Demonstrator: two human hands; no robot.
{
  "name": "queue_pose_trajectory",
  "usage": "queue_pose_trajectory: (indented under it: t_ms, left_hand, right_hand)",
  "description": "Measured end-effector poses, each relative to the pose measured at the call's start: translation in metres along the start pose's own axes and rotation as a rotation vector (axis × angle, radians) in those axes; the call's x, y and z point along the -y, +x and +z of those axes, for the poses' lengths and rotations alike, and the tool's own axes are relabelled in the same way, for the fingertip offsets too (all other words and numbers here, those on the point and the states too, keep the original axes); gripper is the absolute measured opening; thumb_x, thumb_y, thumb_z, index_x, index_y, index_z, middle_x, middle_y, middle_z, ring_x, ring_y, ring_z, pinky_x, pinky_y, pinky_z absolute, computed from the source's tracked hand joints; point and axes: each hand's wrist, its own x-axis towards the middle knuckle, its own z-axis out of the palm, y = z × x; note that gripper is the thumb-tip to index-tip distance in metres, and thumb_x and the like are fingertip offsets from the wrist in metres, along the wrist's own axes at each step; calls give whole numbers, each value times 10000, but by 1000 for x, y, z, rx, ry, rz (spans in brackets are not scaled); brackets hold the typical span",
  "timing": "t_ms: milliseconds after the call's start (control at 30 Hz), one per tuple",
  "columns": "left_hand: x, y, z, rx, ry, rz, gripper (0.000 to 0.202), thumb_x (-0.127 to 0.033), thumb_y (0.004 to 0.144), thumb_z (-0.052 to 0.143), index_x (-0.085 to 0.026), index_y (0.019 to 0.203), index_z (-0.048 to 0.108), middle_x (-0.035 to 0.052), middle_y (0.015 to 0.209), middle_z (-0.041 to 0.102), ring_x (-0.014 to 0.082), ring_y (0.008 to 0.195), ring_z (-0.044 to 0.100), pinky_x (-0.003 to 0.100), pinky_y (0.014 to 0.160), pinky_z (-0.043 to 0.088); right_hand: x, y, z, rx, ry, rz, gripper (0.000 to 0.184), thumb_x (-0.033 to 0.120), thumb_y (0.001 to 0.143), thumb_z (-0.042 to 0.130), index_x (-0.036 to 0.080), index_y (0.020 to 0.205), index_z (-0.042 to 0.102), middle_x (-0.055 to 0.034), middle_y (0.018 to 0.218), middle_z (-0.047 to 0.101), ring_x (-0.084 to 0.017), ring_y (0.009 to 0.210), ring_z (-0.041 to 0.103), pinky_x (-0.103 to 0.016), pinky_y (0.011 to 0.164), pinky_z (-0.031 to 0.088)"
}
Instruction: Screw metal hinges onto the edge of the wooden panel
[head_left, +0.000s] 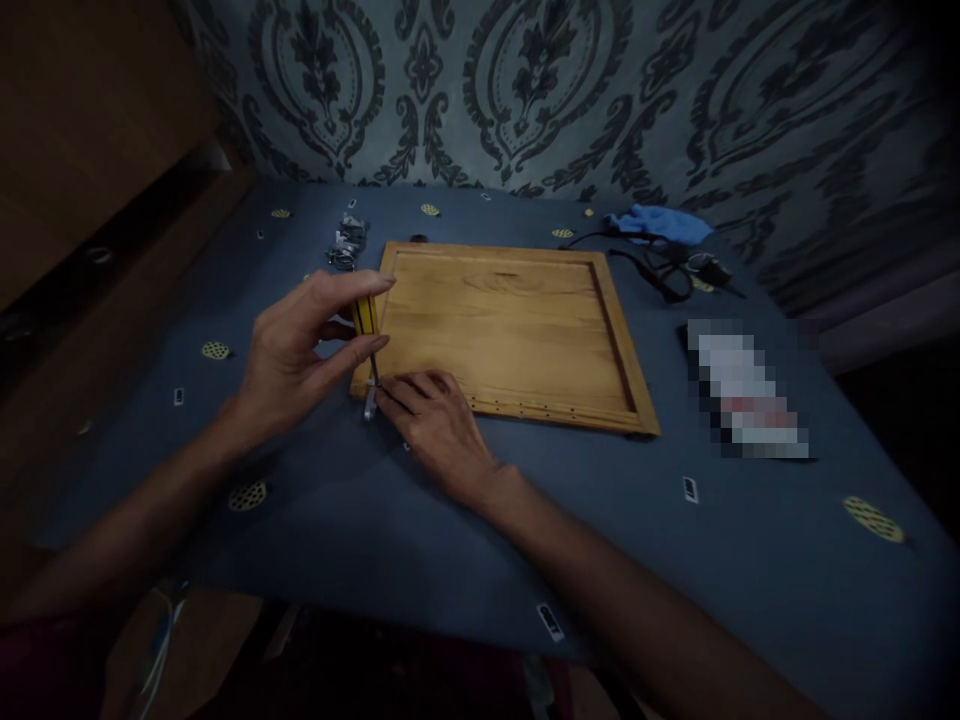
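Note:
A wooden panel (517, 330) with a raised frame lies flat on the blue cloth-covered table (420, 520). My left hand (300, 350) grips a yellow-handled screwdriver (366, 320), held upright with its tip at the panel's near left corner. My right hand (435, 420) rests on the cloth at that corner, fingertips pinched around a small metal fitting (370, 405) by the screwdriver tip. What lies under the fingertips is hidden.
A pile of metal hardware (346, 243) lies beyond the panel's far left corner. A blue cloth (660, 222) and black cables (667, 270) lie at the far right. A blurred flat object (746, 390) lies right of the panel. Patterned wallpaper backs the table.

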Motion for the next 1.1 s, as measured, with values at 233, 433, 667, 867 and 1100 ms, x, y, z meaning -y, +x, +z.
queue_pose_trajectory:
  t_ms: [233, 433, 667, 867, 1100]
  left_hand:
    - [1, -2, 1, 58, -98, 27, 403, -313, 1023, 686, -385, 1415, 631, 25, 1354, 723, 229, 1140, 755, 361, 899, 711]
    - [3, 2, 2, 57, -33, 100, 445, -312, 1009, 708, -306, 1440, 596, 45, 1360, 722, 202, 1046, 773, 337, 901, 698]
    - [3, 2, 1, -35, 17, 93, 411, -305, 975, 760, -363, 1370, 665, 26, 1210, 753, 202, 973, 751, 325, 735, 680]
    - [-1, 0, 0, 39, -71, 120, 407, -267, 1006, 713, -392, 1390, 663, 7, 1224, 766, 197, 1002, 759, 323, 786, 688]
    - [0, -1, -3, -64, -88, 81, 479, -318, 998, 737, -469, 1430, 598, -26, 1366, 716, 214, 1109, 753, 379, 873, 697]
  right_hand:
    - [0, 1, -1, -11, -19, -7, 315, 149, 1093, 519, 126, 1348, 704, -107, 1327, 762, -260, 1161, 641, -439, 961, 456]
    - [0, 0, 0, -19, -21, -19, 332, 136, 1089, 516, 112, 1366, 697, -121, 1328, 758, -265, 1163, 638, -442, 953, 449]
    - [0, -1, 2, -48, -23, -23, 304, 165, 1094, 534, 116, 1348, 694, -117, 1333, 757, -266, 1156, 633, -443, 967, 444]
    - [-1, -1, 5, -76, -56, -28, 300, 186, 1110, 506, 148, 1334, 702, -83, 1284, 774, -247, 1124, 626, -422, 932, 443]
    - [-2, -2, 5, -74, -53, -36, 303, 188, 1109, 512, 139, 1342, 700, -80, 1271, 774, -237, 1123, 615, -406, 942, 444]
